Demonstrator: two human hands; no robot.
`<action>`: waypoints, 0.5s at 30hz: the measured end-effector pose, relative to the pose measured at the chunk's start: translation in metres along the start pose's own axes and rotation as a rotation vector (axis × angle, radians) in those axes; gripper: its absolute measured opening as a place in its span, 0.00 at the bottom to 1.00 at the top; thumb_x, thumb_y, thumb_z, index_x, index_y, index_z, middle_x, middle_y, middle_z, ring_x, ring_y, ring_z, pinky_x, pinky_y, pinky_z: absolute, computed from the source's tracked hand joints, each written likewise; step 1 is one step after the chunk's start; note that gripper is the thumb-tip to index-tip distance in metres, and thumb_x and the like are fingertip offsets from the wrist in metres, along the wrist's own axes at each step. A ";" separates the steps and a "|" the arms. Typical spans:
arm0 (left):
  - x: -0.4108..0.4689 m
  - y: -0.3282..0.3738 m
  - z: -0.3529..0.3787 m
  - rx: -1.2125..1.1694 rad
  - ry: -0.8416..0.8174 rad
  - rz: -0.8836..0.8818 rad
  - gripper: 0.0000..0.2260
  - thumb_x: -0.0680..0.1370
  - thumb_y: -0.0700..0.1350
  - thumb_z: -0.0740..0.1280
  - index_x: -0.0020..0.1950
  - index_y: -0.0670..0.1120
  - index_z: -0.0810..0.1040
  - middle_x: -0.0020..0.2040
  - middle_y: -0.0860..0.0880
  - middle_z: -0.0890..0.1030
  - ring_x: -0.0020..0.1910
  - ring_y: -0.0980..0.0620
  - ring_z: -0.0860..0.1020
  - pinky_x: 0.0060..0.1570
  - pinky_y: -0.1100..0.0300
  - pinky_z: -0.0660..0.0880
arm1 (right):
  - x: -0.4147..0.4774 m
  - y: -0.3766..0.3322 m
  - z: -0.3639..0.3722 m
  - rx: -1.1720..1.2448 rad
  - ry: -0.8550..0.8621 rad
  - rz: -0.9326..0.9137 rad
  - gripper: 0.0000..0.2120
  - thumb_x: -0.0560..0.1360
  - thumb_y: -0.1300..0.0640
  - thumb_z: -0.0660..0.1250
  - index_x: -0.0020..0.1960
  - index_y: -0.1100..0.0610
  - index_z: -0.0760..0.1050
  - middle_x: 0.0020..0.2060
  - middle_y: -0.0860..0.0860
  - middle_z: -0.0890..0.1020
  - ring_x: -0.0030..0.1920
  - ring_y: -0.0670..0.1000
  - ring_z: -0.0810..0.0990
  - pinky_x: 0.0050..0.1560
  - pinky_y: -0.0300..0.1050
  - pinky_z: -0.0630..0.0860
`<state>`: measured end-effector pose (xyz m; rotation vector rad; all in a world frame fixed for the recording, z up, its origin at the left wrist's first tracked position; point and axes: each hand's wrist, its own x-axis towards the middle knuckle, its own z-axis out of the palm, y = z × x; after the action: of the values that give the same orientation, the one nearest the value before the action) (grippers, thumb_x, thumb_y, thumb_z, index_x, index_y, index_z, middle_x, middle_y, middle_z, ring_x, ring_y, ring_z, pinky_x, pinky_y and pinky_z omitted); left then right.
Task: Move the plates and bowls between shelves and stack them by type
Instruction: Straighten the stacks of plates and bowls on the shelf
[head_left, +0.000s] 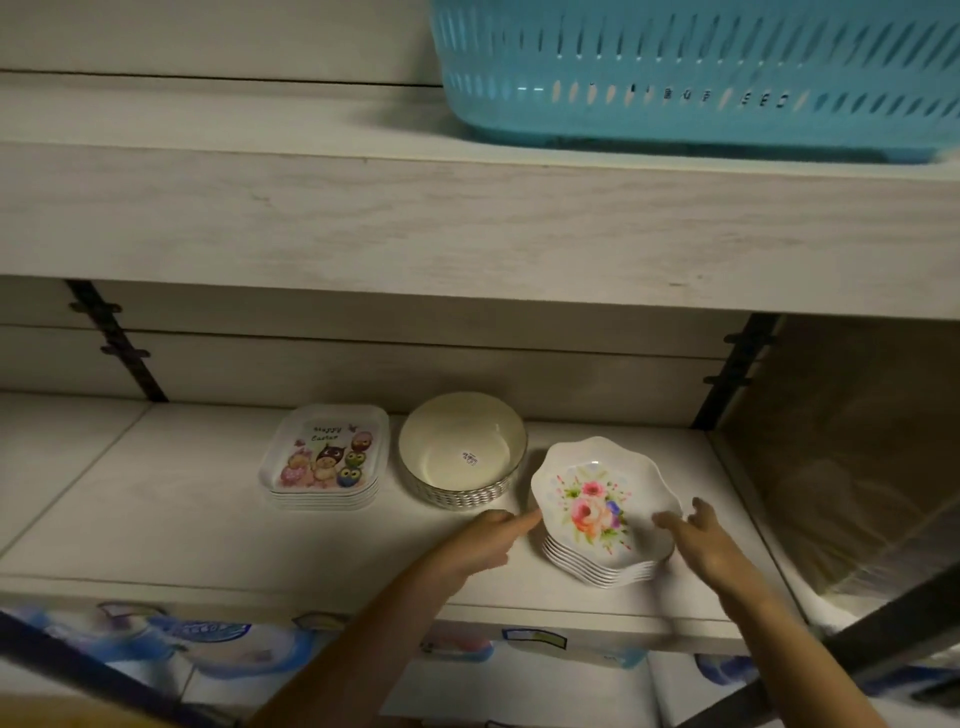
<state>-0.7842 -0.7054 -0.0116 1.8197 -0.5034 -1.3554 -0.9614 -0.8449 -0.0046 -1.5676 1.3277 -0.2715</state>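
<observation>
A stack of several scalloped flower-print plates sits at the right of the white lower shelf. My left hand reaches to the stack's left rim, its fingertips touching the top plate's edge. On the stack's right side my right hand has straight fingers at the rim. Behind, a stack of cream bowls stands in the middle. To its left lies a stack of rectangular "Happy Easter" owl plates.
A turquoise slotted basket stands on the upper shelf above. Black shelf brackets run down the back wall. Packaged goods fill the level below. Plastic sheeting hangs at the right.
</observation>
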 end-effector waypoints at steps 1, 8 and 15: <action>-0.002 -0.002 -0.011 0.012 0.024 -0.023 0.10 0.77 0.56 0.60 0.45 0.50 0.71 0.45 0.51 0.74 0.50 0.53 0.72 0.46 0.66 0.71 | -0.002 -0.010 -0.002 -0.015 0.020 -0.060 0.33 0.77 0.55 0.62 0.75 0.59 0.50 0.71 0.62 0.64 0.69 0.63 0.66 0.68 0.56 0.65; -0.011 -0.003 -0.090 -0.024 0.300 -0.048 0.24 0.79 0.55 0.57 0.62 0.36 0.72 0.55 0.36 0.80 0.41 0.44 0.80 0.30 0.62 0.77 | 0.018 -0.078 0.028 -0.152 -0.018 -0.314 0.19 0.77 0.57 0.62 0.66 0.59 0.70 0.65 0.58 0.74 0.65 0.58 0.72 0.65 0.50 0.68; 0.003 0.003 -0.093 -0.029 0.423 0.027 0.23 0.79 0.51 0.58 0.66 0.35 0.67 0.64 0.36 0.74 0.61 0.38 0.76 0.53 0.50 0.78 | 0.052 -0.117 0.097 -0.398 -0.238 -0.348 0.19 0.77 0.57 0.60 0.65 0.64 0.68 0.64 0.60 0.74 0.63 0.60 0.74 0.61 0.48 0.70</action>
<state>-0.6965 -0.6763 -0.0005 1.9956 -0.2793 -0.9153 -0.8032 -0.8506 0.0217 -2.0977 0.9565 -0.0273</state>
